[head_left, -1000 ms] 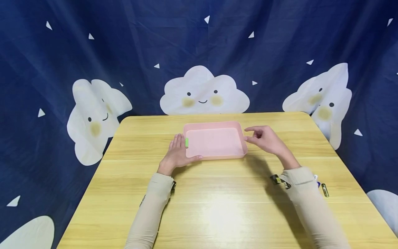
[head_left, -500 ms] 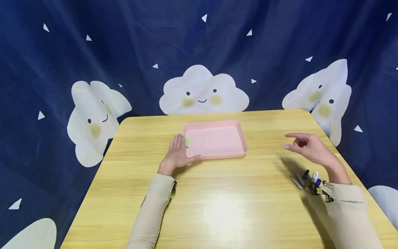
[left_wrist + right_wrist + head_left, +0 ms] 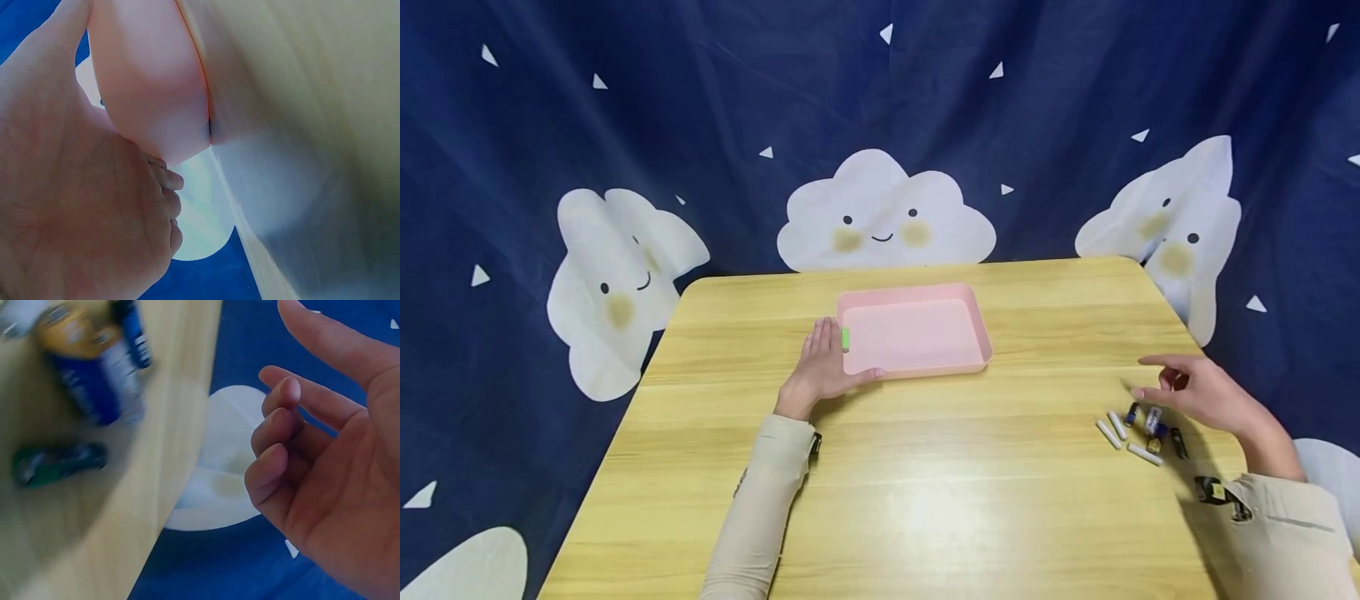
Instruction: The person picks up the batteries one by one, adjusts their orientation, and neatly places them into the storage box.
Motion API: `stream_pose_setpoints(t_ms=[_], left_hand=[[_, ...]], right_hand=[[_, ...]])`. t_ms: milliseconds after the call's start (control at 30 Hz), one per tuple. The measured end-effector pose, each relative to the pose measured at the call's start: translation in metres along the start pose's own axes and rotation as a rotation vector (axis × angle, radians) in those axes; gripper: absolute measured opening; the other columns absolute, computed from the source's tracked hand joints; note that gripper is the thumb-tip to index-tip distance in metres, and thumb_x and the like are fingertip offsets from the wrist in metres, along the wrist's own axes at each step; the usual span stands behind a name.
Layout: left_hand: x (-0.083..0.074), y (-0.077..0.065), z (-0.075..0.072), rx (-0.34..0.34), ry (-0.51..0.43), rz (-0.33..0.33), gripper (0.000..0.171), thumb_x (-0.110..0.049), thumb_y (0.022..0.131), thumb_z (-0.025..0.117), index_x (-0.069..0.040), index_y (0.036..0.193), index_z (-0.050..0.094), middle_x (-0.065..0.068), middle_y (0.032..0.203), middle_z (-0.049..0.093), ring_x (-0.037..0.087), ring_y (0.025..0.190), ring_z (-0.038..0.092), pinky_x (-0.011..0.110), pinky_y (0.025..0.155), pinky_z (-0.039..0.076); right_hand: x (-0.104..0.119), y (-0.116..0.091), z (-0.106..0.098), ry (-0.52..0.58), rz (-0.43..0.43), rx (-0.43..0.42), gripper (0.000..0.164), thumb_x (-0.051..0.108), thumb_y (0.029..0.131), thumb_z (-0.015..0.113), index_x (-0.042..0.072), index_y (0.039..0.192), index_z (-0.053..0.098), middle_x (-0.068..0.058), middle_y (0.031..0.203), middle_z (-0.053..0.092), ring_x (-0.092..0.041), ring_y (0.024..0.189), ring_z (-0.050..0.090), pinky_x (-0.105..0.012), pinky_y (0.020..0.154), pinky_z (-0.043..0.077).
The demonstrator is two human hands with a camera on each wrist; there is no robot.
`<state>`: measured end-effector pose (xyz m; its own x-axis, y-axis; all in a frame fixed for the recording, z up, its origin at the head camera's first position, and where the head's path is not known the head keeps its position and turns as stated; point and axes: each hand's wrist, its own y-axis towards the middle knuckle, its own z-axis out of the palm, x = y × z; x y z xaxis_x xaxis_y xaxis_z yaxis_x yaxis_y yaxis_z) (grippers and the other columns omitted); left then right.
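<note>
My left hand [image 3: 820, 369] rests against the left end of a shallow pink tray [image 3: 917, 371], its fingers straight along the side and the thumb by the front edge. In the left wrist view the palm lies close to the tray's outer wall [image 3: 150, 94]. Inside the tray, by the left wall, is a small green battery [image 3: 846, 339]. Over at the right, my right hand [image 3: 1210, 393] hovers near a cluster of batteries, thumb and index finger apart and nothing between them. The right wrist view shows a blue-and-gold battery [image 3: 84, 381] and a dark green one [image 3: 59, 464] beside this hand.
Several slim white batteries [image 3: 1144, 454] lie in the cluster, along with a dark battery [image 3: 1179, 443] to its right. Everything stands on a light wooden table [image 3: 880, 492]. Behind it hangs a navy curtain [image 3: 715, 108] with cloud prints.
My right hand has moved right and toward me, from the tray's right end to the batteries, which its sleeve mostly hid before. The left hand has stayed at the tray.
</note>
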<state>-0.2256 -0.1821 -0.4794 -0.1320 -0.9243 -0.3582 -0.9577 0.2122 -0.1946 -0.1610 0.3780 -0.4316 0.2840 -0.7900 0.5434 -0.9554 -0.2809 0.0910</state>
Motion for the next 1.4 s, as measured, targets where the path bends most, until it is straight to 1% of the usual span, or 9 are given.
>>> stream_pose_setpoints(t_ms=[100,233,367,467,733,1000,1167,1400], left_hand=[[0.001,0.0,0.001,-0.002,0.001,0.001,0.136,-0.089,0.081,0.052,0.004,0.163,-0.004,0.025,0.173,-0.009,0.039,0.162,-0.011,0.052,0.133,0.0],[0.003,0.0,0.001,-0.002,-0.011,0.002,0.139,-0.092,0.08,0.049,0.005,0.163,-0.003,0.026,0.173,-0.008,0.039,0.162,-0.01,0.053,0.133,0.001],[0.003,0.001,0.002,-0.007,-0.003,-0.002,0.136,-0.09,0.081,0.051,0.004,0.164,-0.004,0.025,0.173,-0.007,0.038,0.163,-0.01,0.052,0.133,0.002],[0.001,0.001,0.001,-0.013,0.002,-0.004,0.134,-0.087,0.082,0.054,0.003,0.164,-0.003,0.024,0.174,-0.006,0.037,0.163,-0.01,0.052,0.133,0.002],[-0.001,0.0,0.0,-0.014,0.007,-0.003,0.133,-0.084,0.084,0.055,0.004,0.164,-0.003,0.025,0.173,-0.007,0.037,0.163,-0.009,0.052,0.133,0.002],[0.0,0.0,0.001,-0.014,0.007,-0.008,0.133,-0.086,0.083,0.054,0.004,0.164,-0.002,0.025,0.174,-0.005,0.037,0.163,-0.009,0.053,0.133,0.003],[0.0,0.0,0.001,-0.013,0.003,-0.007,0.133,-0.085,0.083,0.055,0.005,0.164,-0.002,0.025,0.174,-0.005,0.037,0.163,-0.009,0.053,0.133,0.002],[0.0,0.0,0.001,-0.011,0.003,-0.012,0.133,-0.085,0.083,0.055,0.004,0.164,-0.002,0.024,0.174,-0.007,0.037,0.163,-0.01,0.052,0.133,0.002]], right_hand=[[-0.005,-0.007,0.006,-0.01,0.02,0.029,0.05,0.015,0.088,0.082,-0.013,0.126,0.065,0.002,0.075,0.053,-0.002,0.061,0.044,-0.024,0.052,0.035],[-0.007,-0.014,0.014,-0.041,0.056,0.054,0.051,0.019,0.087,0.083,-0.012,0.124,0.066,0.002,0.075,0.053,-0.001,0.058,0.041,-0.025,0.05,0.035],[-0.005,-0.017,0.019,-0.067,0.086,0.103,0.051,0.023,0.087,0.084,-0.012,0.121,0.067,0.002,0.074,0.052,-0.001,0.055,0.039,-0.024,0.051,0.034],[-0.004,-0.019,0.022,-0.07,0.102,0.136,0.052,0.023,0.086,0.084,-0.012,0.12,0.068,0.002,0.073,0.053,-0.002,0.056,0.04,-0.024,0.053,0.035],[-0.004,-0.022,0.028,-0.104,0.103,0.152,0.052,0.022,0.081,0.088,-0.014,0.114,0.07,0.002,0.072,0.057,0.0,0.059,0.043,-0.024,0.056,0.038],[-0.004,-0.021,0.031,-0.117,0.134,0.169,0.056,0.025,0.082,0.088,-0.015,0.115,0.069,0.0,0.072,0.058,-0.002,0.058,0.043,-0.024,0.054,0.037],[-0.003,-0.019,0.03,-0.137,0.146,0.174,0.058,0.03,0.081,0.088,-0.014,0.115,0.07,0.002,0.073,0.058,-0.002,0.06,0.044,-0.023,0.055,0.037],[-0.003,-0.018,0.031,-0.16,0.143,0.161,0.052,0.03,0.081,0.087,-0.009,0.111,0.073,0.003,0.073,0.058,-0.002,0.06,0.044,-0.023,0.056,0.037]])
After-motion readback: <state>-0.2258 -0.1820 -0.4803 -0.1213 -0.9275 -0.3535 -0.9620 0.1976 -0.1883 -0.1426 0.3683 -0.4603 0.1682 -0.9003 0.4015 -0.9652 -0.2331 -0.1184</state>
